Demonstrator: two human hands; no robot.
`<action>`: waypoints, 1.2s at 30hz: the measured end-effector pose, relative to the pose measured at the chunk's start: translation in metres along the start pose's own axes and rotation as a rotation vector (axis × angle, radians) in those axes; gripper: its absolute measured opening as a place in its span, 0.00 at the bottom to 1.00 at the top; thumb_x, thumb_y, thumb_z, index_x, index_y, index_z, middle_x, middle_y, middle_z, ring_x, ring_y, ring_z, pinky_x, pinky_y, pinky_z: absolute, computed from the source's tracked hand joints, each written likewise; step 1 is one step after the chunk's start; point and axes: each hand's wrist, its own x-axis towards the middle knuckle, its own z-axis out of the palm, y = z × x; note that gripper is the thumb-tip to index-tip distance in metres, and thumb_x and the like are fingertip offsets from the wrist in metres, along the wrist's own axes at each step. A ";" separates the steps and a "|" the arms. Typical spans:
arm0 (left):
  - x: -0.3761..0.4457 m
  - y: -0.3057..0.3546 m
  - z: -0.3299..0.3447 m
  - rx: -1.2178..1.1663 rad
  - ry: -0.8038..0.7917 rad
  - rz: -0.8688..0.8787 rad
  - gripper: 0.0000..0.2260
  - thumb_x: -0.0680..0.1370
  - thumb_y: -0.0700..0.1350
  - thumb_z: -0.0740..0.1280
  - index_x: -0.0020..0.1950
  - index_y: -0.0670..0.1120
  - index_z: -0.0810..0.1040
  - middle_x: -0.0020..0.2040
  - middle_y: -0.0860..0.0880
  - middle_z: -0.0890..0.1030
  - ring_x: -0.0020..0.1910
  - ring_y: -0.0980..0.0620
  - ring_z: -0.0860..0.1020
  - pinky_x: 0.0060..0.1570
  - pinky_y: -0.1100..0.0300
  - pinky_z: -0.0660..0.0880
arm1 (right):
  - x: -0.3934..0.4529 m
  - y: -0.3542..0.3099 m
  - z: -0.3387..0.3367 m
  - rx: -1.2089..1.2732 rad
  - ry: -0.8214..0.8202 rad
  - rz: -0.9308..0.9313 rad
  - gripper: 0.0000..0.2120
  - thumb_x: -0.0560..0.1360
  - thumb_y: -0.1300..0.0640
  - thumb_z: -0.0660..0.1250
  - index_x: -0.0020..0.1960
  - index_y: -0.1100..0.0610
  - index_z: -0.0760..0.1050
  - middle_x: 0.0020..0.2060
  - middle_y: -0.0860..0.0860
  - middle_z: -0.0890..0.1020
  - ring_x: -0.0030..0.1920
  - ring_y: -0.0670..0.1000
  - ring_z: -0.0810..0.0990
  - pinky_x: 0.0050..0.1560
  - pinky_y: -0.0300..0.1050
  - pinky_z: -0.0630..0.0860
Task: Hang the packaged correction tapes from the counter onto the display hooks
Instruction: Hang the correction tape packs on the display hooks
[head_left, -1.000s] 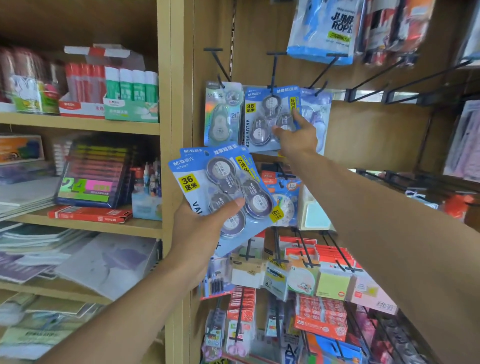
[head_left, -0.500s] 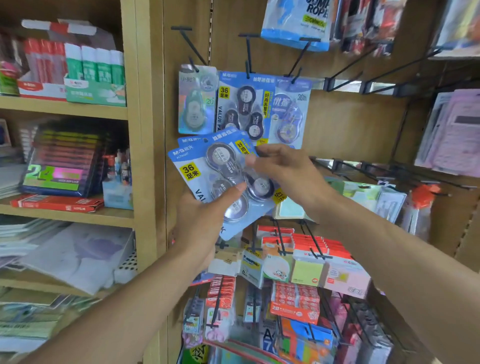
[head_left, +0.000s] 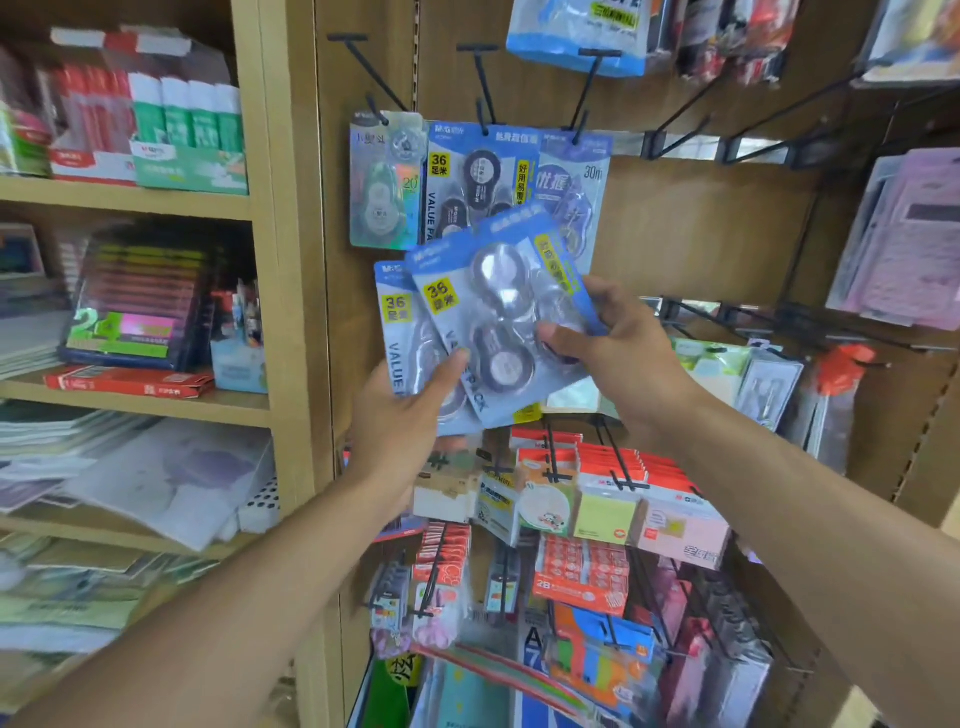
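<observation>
Two blue blister packs of correction tape marked "36" are fanned out in front of the peg wall. My right hand (head_left: 618, 345) pinches the front pack (head_left: 498, 306) by its right edge, thumb on its clear blister. The rear pack (head_left: 402, 338) sits in my left hand (head_left: 402, 415), whose thumb lies across both lower edges. Above them, a matching pack (head_left: 475, 174) hangs on the middle hook (head_left: 483, 78), between a single-tape pack (head_left: 384, 179) on the left hook and a "30m" pack (head_left: 576, 182) on the right hook.
A wooden shelf unit (head_left: 280, 260) with glue sticks, pens and notebooks stands at the left. Sticky notes and erasers (head_left: 602, 509) hang on pegs below my hands. Bare black hooks (head_left: 680, 124) jut out at the upper right; calculators (head_left: 904, 239) hang far right.
My right hand left the hung pack, came down to the packs in my left hand, and now draws the front pack up and to the right. The view shifted right.
</observation>
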 end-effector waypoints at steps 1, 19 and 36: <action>0.001 -0.002 -0.006 0.019 0.017 0.009 0.08 0.76 0.50 0.75 0.54 0.56 0.82 0.44 0.58 0.87 0.39 0.56 0.87 0.27 0.60 0.80 | 0.004 0.000 0.002 -0.016 0.035 -0.035 0.23 0.74 0.62 0.76 0.65 0.55 0.74 0.55 0.47 0.84 0.50 0.44 0.84 0.50 0.40 0.79; 0.007 0.018 -0.049 -0.047 0.150 -0.007 0.10 0.76 0.52 0.75 0.56 0.52 0.83 0.46 0.54 0.87 0.35 0.52 0.83 0.22 0.63 0.73 | 0.110 -0.025 0.069 -0.046 0.339 -0.293 0.27 0.80 0.61 0.69 0.77 0.53 0.67 0.74 0.48 0.72 0.69 0.37 0.71 0.48 0.15 0.63; 0.003 0.018 -0.055 -0.052 0.133 -0.022 0.11 0.76 0.51 0.74 0.58 0.52 0.83 0.47 0.54 0.87 0.32 0.57 0.83 0.20 0.63 0.72 | 0.120 -0.009 0.076 -0.019 0.309 -0.179 0.26 0.79 0.57 0.71 0.75 0.50 0.70 0.73 0.47 0.73 0.66 0.43 0.72 0.52 0.20 0.68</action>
